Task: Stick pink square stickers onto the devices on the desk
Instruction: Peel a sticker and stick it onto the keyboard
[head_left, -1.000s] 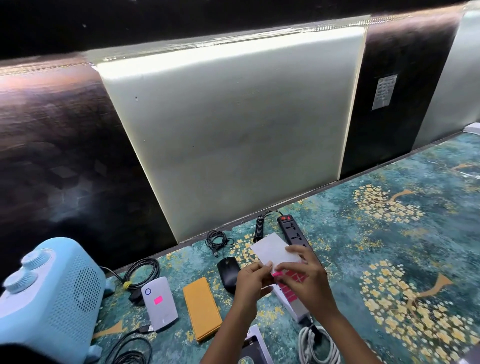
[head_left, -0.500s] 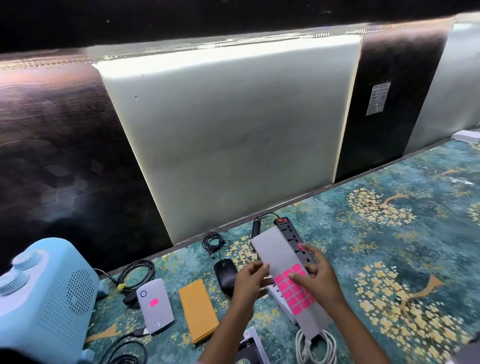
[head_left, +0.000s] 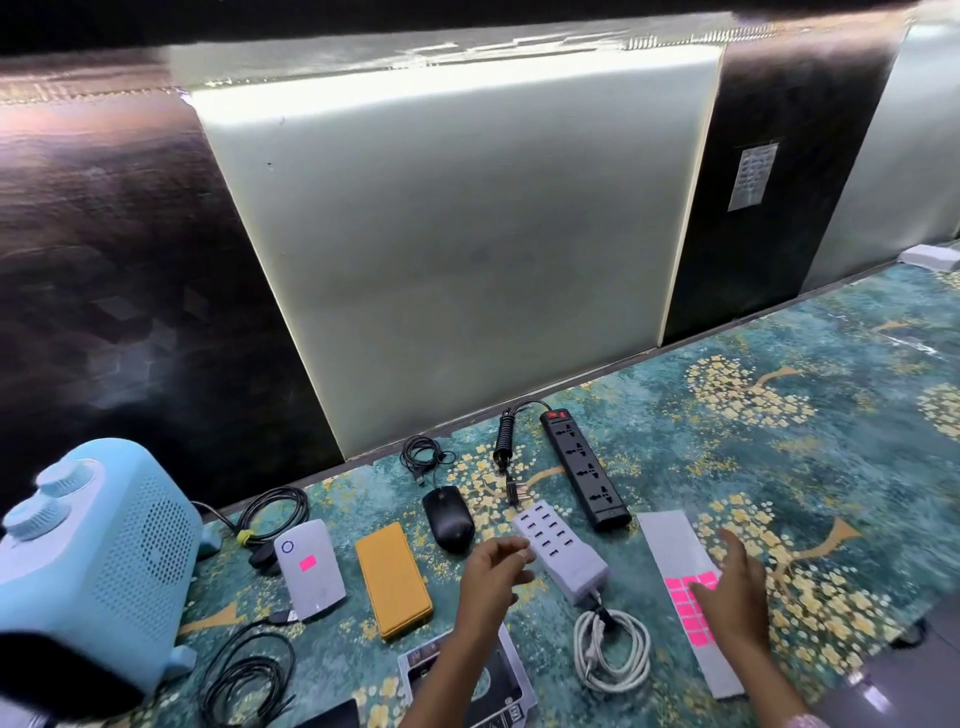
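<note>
A grey backing sheet (head_left: 670, 545) with several pink square stickers (head_left: 684, 608) lies flat at the right. My right hand (head_left: 730, 592) rests on it with fingers spread. My left hand (head_left: 493, 571) hovers between the black mouse (head_left: 449, 519) and the white multi-port charger (head_left: 563, 553), fingertips drawn toward the thumb. No sticker shows in them. The white power bank (head_left: 311, 571) at the left bears one pink sticker (head_left: 307, 563). The orange power bank (head_left: 395, 584) and black power strip (head_left: 584, 470) show none.
A light blue heater (head_left: 93, 571) stands at the far left. Black cables (head_left: 244, 675) lie near it, and a white coiled cable (head_left: 613, 654) lies below the charger. A metal drive caddy (head_left: 511, 680) lies under my left forearm. The wall runs close behind.
The sticker sheet was held up in both hands over the charger. It now lies flat at the right under my right hand, and my left hand has come away toward the charger.
</note>
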